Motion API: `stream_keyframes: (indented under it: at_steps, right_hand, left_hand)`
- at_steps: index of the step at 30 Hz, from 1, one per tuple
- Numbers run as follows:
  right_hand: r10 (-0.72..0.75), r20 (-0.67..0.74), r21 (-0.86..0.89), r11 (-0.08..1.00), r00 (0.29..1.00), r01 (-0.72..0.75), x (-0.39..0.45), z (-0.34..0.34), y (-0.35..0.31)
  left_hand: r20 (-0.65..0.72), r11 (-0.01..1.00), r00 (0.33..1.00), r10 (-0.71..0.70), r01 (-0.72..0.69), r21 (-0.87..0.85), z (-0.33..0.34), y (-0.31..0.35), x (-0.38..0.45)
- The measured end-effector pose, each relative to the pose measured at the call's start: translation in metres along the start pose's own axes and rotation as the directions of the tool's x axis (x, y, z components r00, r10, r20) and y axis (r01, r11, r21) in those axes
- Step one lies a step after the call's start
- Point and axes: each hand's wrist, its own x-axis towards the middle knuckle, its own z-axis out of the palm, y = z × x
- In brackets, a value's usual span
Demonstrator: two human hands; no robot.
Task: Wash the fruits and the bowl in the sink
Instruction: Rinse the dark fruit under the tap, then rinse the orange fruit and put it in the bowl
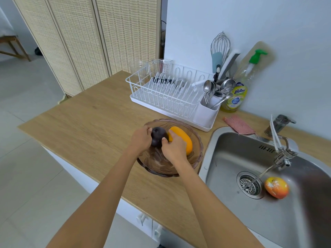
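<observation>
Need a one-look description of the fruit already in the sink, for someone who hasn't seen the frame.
Find the steel sink at the right end of the wooden counter. On its floor, just right of the round drain, lies the orange-red fruit. It is the only fruit in the sink; the yellow fruit and the dark purple one sit in the glass bowl on the counter.

Sink (223,138) cropped — (right edge).

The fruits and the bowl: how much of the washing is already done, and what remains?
One orange-red fruit already lies in the sink, beside the running water. In hand: the left hand and right hand both grip the dark fruit in the bowl. Left: the yellow fruit and the bowl itself, both on the counter.
</observation>
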Motion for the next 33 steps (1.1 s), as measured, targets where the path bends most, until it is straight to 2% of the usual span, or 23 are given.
stream_keyframes:
  at_steps: [15,19,25,27,30,33]
  right_hand:
    - [-0.017,0.034,-0.015,1.000,0.999,0.018,-0.001,-0.003,0.000]
    - [-0.039,0.032,0.007,0.999,0.999,0.038,-0.005,-0.015,-0.004]
    - [-0.049,-0.116,0.014,0.999,0.992,0.051,-0.021,-0.061,-0.004]
    - [-0.044,-0.151,0.042,0.998,0.988,0.051,-0.027,-0.080,0.002]
    - [0.062,-0.220,0.099,0.994,0.974,-0.041,-0.034,-0.113,0.021]
    - [0.158,-0.260,0.197,0.974,0.953,-0.108,-0.041,-0.143,0.054]
  left_hand:
    - [0.017,0.999,1.000,0.005,-0.006,0.040,-0.006,-0.003,-0.005]
    - [-0.029,0.999,0.999,0.016,-0.015,0.033,-0.016,0.004,-0.009]
    - [-0.076,0.994,0.993,0.092,-0.097,-0.056,-0.024,0.049,-0.022]
    - [-0.039,0.985,0.988,0.151,-0.154,-0.083,-0.013,0.073,-0.030]
    - [0.075,0.962,0.968,0.239,-0.225,-0.156,0.020,0.106,-0.045]
    - [0.209,0.948,0.949,0.234,-0.175,-0.264,0.068,0.121,-0.061]
